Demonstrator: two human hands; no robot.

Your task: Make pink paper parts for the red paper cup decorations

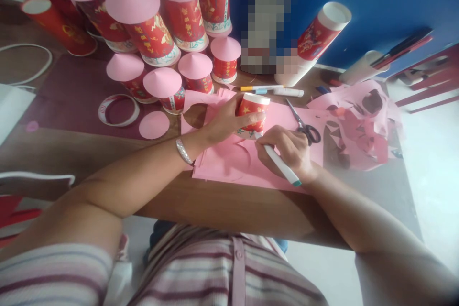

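Observation:
My left hand is closed around a short red paper tube with white ends and gold stars. It holds the tube upright, a little tilted, over a stack of pink paper. In my right hand is a white marker with a green end, gripped like a pen. The marker's tip meets the white lower band of the tube, where some green marks show. Black-handled scissors lie on the pink paper just beyond my right hand.
Several red tubes with pink cone tops stand at the back left. A tape roll and a pink paper disc lie left of my hands. Cut pink scraps spread to the right. Pens lie behind the tube.

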